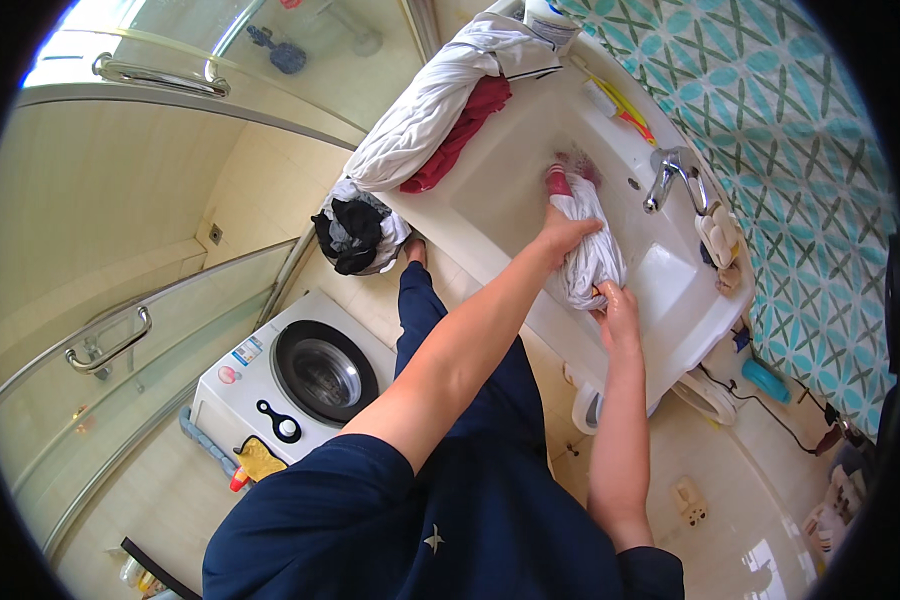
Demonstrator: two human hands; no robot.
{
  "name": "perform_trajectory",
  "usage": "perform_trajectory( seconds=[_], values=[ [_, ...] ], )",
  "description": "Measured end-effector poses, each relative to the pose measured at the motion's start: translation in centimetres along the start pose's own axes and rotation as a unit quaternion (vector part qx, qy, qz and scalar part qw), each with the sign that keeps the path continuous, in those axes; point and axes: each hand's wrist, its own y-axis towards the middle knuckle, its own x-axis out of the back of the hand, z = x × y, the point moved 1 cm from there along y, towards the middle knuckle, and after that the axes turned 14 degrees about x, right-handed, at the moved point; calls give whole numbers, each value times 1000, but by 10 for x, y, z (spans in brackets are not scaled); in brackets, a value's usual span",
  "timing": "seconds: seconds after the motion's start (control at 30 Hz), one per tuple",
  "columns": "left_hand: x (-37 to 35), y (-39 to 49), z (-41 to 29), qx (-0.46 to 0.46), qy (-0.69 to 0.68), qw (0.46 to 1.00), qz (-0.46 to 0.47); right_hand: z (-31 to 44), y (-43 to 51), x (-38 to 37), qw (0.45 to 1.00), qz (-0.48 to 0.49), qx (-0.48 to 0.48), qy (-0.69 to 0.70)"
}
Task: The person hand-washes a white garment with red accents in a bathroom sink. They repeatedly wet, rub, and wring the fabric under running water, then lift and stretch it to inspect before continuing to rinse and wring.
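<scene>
A wet white garment (591, 244), bunched lengthwise, hangs between both hands over the white sink basin (487, 217). Partway along it, my left hand (568, 229) is closed around the cloth, thumb across the top. My right hand (616, 311) grips the end nearest me, fingers pressed into the folds. A red striped band (558, 180) of cloth shows at the far end, above a little soapy, reddish water (581, 161) at the basin floor. Beyond my hands to the right stands a chrome faucet (673, 176).
A white garment (435, 101) and dark red cloth (461, 139) drape over the basin's left rim. Scrub brushes (619, 109) lie on its back ledge. A heap of laundry (356, 232) sits by my foot. A front-loading washing machine (292, 375) stands at left, beside glass shower panels (120, 360).
</scene>
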Motion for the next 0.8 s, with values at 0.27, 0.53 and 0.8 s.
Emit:
perform_trajectory(
  seconds=[0.27, 0.53, 0.8],
  values=[
    [41, 22, 29, -36, -59, 990, -121, -84, 81, 14, 888, -96, 276, -354],
    [43, 21, 33, 75, -62, 976, -194, -53, 117, -3, 773, -90, 191, -598],
    [21, -14, 40, 164, -101, 972, -132, -41, 120, 8, 813, -133, 193, -532]
  ],
)
